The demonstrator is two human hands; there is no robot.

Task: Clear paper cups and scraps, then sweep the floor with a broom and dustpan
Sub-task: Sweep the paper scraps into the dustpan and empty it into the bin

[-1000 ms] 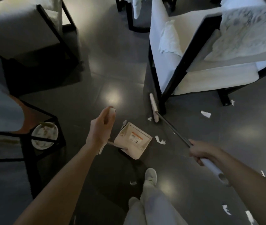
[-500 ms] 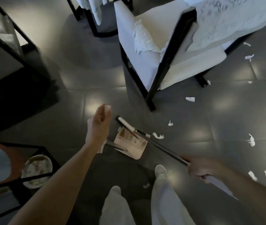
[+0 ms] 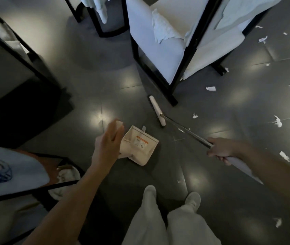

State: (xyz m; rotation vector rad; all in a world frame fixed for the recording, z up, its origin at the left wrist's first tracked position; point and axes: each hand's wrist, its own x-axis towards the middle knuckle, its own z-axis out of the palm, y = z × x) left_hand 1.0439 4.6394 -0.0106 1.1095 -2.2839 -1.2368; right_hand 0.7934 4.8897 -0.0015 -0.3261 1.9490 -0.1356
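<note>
The left hand [image 3: 108, 145] is seen curled round the white top of the upright handle of the dustpan [image 3: 140, 145], with the wrist straight and the forearm reaching forward from the lower left. The pan is held on the dark floor [image 3: 105, 96] just beyond and to the right of that hand, and its open lip appears to be turned away from the person, toward the upper right. The right hand [image 3: 220, 150] is closed about the broom [image 3: 184, 131] where the metal shaft meets the white grip, with the arm stretched out low to the right. From this hand the shaft runs forward and leftward to the broom head [image 3: 157, 110], which lies near the lip of the pan and close to the black leg of the chair [image 3: 167, 55], its long axis pointing away from the person. The paper scraps [image 3: 195, 115] are strewn to the right of the head, nearest the right hand and well apart from the pan. It is judged that the head must be carried rightward past those scraps and then drawn back toward the lip, the pan being kept steady meanwhile.
</note>
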